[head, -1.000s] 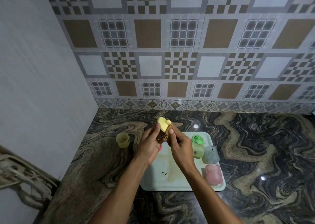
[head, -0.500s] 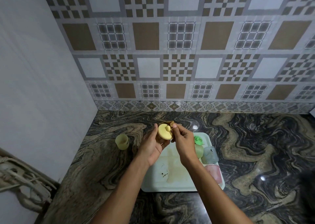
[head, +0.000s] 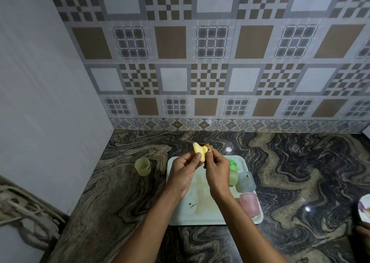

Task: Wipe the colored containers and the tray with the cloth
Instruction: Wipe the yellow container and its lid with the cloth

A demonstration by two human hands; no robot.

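Two bare hands meet just above the centre of the frame, seen from a head-worn camera looking down at a dark, swirled stone counter (head: 300,172) in a tiled corner. Left hand (head: 183,171) is curled closed round a small yellow lid (head: 200,152) with a knob, gripping its lower edge between thumb and fingers; the lid stands tilted, its long axis running from upper left to lower right. Right hand (head: 217,170) is pinched shut on a brown cloth (head: 206,145), only a corner of which shows behind and beside the lid – the cloth is pressed against the lid's right side.

Below the hands, in the lower centre, lies a pale tray (head: 210,219) with dark specks and a yellowish stain on its floor. Along its right side stand a green container (head: 233,164), a pale green container (head: 233,177), a bluish container (head: 246,181) and a pink container (head: 249,204). One yellow cup (head: 142,166) stands apart on the counter, left of the tray and nearest the left hand.

Judging by this, the lid is being wiped, and most containers and the tray are still to do – the remaining containers lie to the lower right, closer to the right hand, which holds the cloth
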